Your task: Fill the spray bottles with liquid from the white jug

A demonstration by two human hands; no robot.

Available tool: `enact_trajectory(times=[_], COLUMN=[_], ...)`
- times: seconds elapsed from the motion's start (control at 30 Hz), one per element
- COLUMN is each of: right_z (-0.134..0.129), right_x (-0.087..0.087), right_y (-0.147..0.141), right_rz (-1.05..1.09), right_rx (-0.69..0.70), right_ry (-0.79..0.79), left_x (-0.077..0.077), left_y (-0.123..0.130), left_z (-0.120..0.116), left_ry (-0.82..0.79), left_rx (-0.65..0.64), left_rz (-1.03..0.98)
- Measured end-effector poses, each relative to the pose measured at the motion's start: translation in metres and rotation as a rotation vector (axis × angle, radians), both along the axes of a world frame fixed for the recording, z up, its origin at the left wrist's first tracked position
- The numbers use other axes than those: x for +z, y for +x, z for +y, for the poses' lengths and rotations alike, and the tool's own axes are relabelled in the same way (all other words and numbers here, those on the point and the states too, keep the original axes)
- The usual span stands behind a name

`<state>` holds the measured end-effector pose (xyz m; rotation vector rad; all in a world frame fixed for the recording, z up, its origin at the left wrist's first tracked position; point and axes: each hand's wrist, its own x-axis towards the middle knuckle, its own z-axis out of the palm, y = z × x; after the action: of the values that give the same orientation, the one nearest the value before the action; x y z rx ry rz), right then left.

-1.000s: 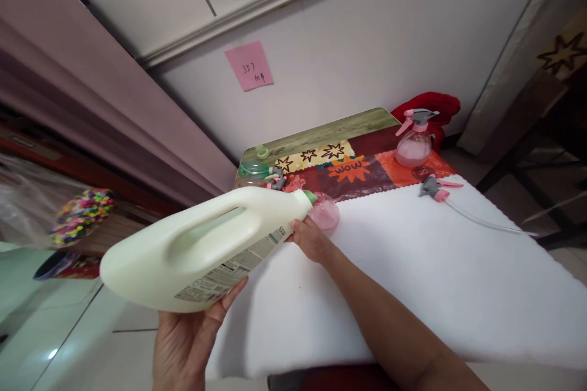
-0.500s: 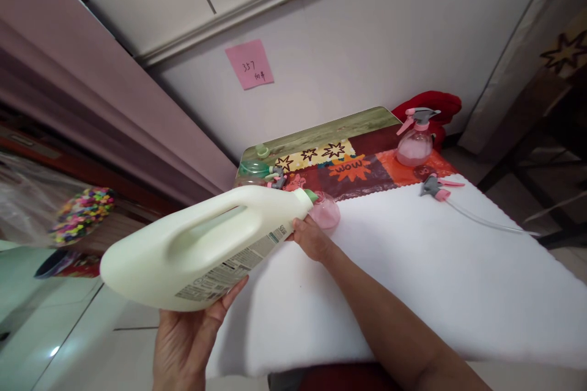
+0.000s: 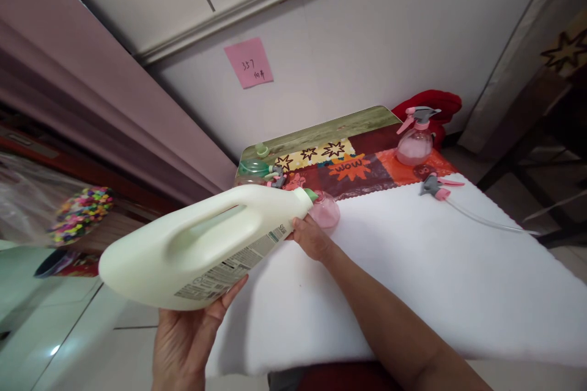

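Fingers of the left hand [image 3: 183, 339] and right hand [image 3: 312, 238] gripped the plastic jug [image 3: 183, 256], underside and near neck [image 3: 301, 199]; presumably heavy, stiff, slippery; handle [image 3: 202, 204] likely offered surest hold.

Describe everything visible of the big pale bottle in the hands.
The big bottle looks like smooth, opaque, pale green plastic, with a moulded handle, a printed label and a green spout. It is held tilted well over, its spout at the round pink bottle; whether they touch is unclear. The left hand supports it from below; the right hand holds it near the neck.
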<state>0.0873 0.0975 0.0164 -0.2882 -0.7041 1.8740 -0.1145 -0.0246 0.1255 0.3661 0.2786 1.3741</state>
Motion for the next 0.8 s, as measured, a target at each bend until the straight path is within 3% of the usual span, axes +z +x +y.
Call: enact_trajectory(times=[0.8], right_z=[-0.0002], right_x=[0.0024], right_y=[0.0009], right_rz=[0.001], right_rx=[0.003], right_ry=[0.005], left_x=[0.0018], left_y=[0.0002], left_z=[0.0010], left_ry=[0.086], left_rx=[-0.090], left_rz=[-0.022])
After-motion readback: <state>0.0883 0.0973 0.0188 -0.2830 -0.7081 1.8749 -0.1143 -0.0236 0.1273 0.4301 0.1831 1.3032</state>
